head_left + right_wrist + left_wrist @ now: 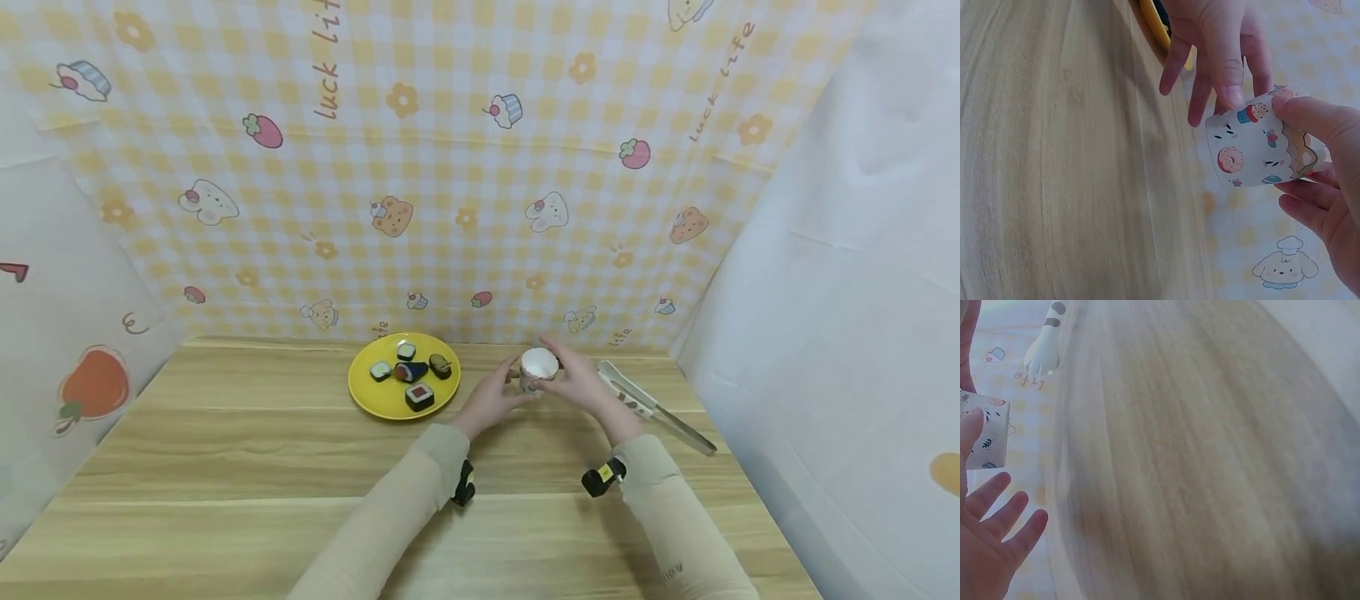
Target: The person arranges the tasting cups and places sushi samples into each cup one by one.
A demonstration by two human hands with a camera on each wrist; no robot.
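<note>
A small white paper cup [538,375] with a scalloped rim, printed with doughnuts and cupcakes, is held up between the two hands. My right hand [582,383] grips it near the rim, thumb on the near side and fingers on the other, as the cup [1247,147] shows in the right wrist view. My left hand [491,398] holds its other side near the base with the thumb in front and the index finger partly hidden behind. The remaining left fingers [1007,515] spread loosely away from the cup.
A yellow plate [367,398] bearing several sushi-like pieces, one a sushi roll [419,397], lies left of the hands. To the right lies a white-handled metal utensil [678,427], beside a white paw-shaped piece [1042,356] with dark spots. A checked cloth [450,167] hangs behind the table.
</note>
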